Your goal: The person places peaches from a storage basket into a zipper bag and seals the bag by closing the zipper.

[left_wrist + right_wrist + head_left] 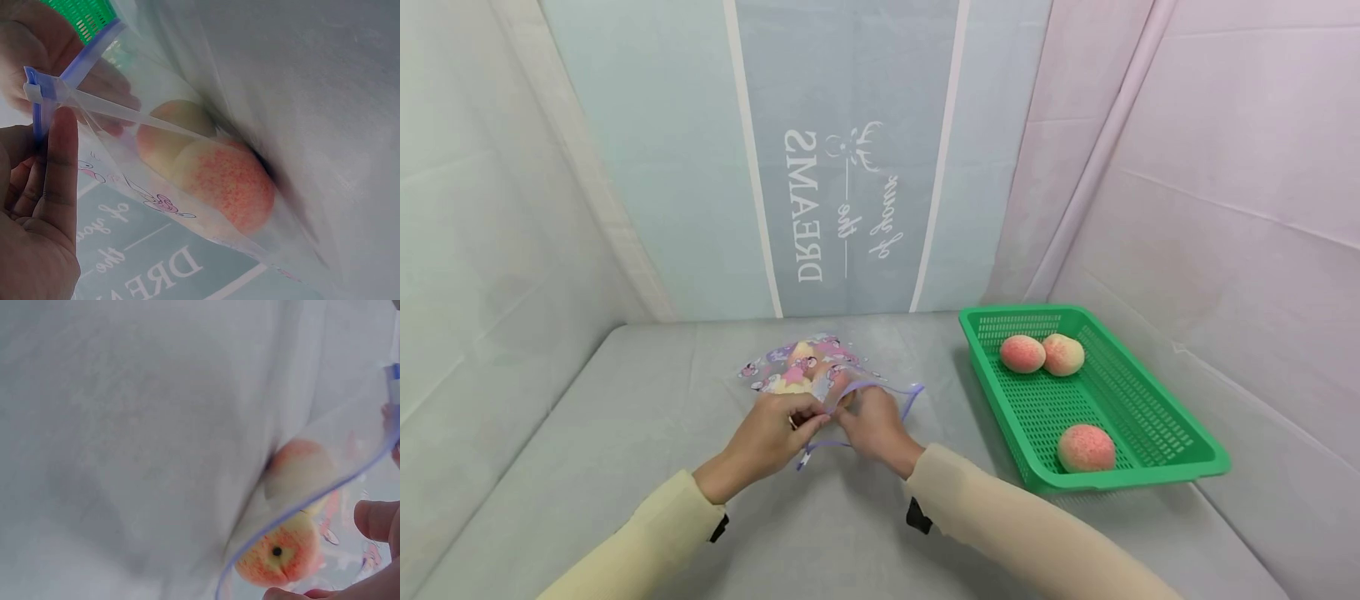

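A clear zip bag (820, 354) with pink and purple cartoon prints lies on the table, its purple-edged mouth towards me. My left hand (775, 433) pinches that edge between thumb and fingers, near the white slider (32, 92). Through the mouth reaches my right hand (876, 421), its fingers inside the bag and partly seen through the plastic. Thumb (375, 520) and fingers stand apart beside a peach (284, 556), with nothing visibly gripped. Another peach (172, 128) lies against a redder peach (228, 184) inside the bag.
To the right stands a green plastic basket (1120, 479). Two peaches touch at its far end, the redder peach (1022, 354) and a paler peach (1063, 356); a third peach (1086, 448) sits near its front rim. Fabric walls surround the grey-covered table (647, 417).
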A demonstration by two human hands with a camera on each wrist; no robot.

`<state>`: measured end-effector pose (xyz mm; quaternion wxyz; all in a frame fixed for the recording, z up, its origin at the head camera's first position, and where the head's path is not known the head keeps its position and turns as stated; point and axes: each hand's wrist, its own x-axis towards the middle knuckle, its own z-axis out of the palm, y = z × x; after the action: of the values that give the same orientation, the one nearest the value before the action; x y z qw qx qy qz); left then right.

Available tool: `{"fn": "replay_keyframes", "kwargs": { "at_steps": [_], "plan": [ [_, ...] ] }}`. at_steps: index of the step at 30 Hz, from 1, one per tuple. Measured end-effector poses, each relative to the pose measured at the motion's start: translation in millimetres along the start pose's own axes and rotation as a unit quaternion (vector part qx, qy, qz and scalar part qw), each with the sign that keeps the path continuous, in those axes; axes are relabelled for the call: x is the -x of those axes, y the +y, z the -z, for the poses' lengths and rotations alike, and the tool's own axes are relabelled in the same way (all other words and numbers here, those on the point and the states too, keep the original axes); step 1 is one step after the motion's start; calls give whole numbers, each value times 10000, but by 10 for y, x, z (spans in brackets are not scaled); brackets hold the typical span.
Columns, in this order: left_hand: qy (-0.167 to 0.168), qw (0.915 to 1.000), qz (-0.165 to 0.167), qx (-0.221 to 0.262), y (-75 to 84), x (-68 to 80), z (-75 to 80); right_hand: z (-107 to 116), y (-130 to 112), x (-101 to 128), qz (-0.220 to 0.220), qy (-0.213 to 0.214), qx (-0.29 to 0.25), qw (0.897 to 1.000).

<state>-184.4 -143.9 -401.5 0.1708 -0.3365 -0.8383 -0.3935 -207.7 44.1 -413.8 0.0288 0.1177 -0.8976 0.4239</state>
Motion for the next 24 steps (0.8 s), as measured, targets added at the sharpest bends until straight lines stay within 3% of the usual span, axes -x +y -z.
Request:
{"fn": "replay_keyframes", "kwargs": {
  "at_steps": [6, 15, 24],
  "plan": [
    [46, 9999, 10, -95, -7, 7, 2, 190, -8, 108, -40, -226, -321, 9992],
    [29, 9999, 124, -67, -3, 3, 9, 451, -80, 278, 222, -399, -357, 9983],
    [10, 9999, 134, -54, -13, 13, 8, 654, -118, 365, 177, -177, -366, 9990]
  ]
}}
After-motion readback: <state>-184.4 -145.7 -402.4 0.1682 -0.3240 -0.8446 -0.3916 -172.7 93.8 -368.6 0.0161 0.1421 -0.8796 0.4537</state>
